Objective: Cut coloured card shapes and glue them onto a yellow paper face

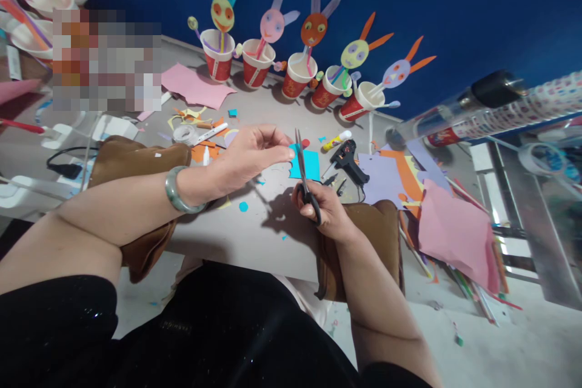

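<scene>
Between thumb and fingers, my left hand (254, 154) pinches the left edge of a turquoise piece of paper (310, 165). A notch is cut into that edge. My right hand (325, 209) is closed round the black handles of a pair of scissors (302, 163), whose blades point away from me and cross over the paper near its left side. A small turquoise paper disc (244, 207) lies on the table (213, 236) below my hands, among tiny turquoise scraps. A jade-coloured bangle sits on my left wrist.
Red paper cups (297, 82) with paper rabbit figures stand along the blue wall. A black glue gun (349, 162) and a yellow glue stick (337, 140) lie right of the paper. Pink sheets (454, 230), lilac sheets (379, 177) and straws are at the right. Brown cushions (370, 236) lie under both forearms.
</scene>
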Action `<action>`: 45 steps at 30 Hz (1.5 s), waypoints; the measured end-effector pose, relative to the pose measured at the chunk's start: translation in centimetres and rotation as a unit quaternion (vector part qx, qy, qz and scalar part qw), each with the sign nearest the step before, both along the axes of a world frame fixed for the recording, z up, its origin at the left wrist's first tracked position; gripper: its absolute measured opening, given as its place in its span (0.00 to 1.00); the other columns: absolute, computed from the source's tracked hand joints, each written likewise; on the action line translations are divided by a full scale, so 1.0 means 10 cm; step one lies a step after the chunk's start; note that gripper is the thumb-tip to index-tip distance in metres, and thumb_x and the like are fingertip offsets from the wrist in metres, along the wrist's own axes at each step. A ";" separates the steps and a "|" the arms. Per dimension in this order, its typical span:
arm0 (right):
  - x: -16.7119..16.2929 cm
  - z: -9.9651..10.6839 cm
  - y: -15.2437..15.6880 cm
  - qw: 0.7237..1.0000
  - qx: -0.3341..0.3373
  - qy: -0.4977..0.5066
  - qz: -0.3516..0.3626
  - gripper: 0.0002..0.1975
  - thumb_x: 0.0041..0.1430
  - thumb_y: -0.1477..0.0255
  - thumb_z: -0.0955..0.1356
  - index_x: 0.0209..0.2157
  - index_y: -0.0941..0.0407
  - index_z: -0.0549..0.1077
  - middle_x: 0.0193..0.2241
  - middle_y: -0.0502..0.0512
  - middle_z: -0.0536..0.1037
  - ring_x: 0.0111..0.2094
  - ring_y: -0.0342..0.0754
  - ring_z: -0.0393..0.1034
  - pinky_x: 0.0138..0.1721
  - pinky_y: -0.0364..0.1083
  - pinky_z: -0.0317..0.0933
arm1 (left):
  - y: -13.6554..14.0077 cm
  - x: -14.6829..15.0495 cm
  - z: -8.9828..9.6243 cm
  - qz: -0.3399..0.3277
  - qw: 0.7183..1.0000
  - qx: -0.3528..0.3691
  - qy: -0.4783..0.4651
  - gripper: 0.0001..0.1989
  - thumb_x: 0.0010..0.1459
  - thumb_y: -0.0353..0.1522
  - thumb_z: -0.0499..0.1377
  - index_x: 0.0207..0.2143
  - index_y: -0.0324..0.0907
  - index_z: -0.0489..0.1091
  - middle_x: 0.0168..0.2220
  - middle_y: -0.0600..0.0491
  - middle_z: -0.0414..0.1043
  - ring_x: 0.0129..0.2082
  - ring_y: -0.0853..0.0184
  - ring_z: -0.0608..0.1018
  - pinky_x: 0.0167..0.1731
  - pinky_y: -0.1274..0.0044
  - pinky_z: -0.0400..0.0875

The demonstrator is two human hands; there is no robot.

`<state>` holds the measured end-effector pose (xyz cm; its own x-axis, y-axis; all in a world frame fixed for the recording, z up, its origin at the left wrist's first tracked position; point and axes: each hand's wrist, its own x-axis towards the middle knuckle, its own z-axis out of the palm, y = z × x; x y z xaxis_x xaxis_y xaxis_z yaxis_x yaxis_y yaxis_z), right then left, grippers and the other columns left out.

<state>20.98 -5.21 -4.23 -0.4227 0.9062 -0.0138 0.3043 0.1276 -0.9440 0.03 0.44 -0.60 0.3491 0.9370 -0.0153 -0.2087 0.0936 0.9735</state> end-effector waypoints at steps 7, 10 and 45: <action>-0.02 0.03 0.00 1.000 -0.001 0.001 -0.001 0.34 0.49 0.35 0.68 0.22 0.55 0.67 0.22 0.49 0.68 0.26 0.45 0.60 0.30 0.46 0.54 | 0.00 0.00 0.01 0.007 1.000 0.002 0.003 0.07 0.47 0.31 0.66 0.24 0.41 0.69 0.27 0.56 0.68 0.27 0.74 0.67 0.27 0.78 0.61; -0.02 0.02 0.00 1.000 0.002 0.001 0.001 0.34 0.50 0.36 0.68 0.22 0.55 0.66 0.22 0.49 0.68 0.25 0.44 0.59 0.30 0.46 0.54 | 0.00 0.00 -0.01 0.007 1.000 0.012 0.008 0.08 0.50 0.32 0.65 0.24 0.41 0.69 0.27 0.56 0.69 0.27 0.73 0.68 0.28 0.77 0.62; -0.01 0.01 0.01 1.000 -0.011 -0.004 -0.006 0.34 0.47 0.35 0.69 0.22 0.55 0.68 0.21 0.49 0.69 0.25 0.44 0.60 0.29 0.46 0.54 | 0.02 -0.02 -0.04 0.008 1.000 0.016 -0.001 0.07 0.50 0.31 0.66 0.25 0.41 0.70 0.28 0.56 0.70 0.27 0.74 0.67 0.26 0.78 0.60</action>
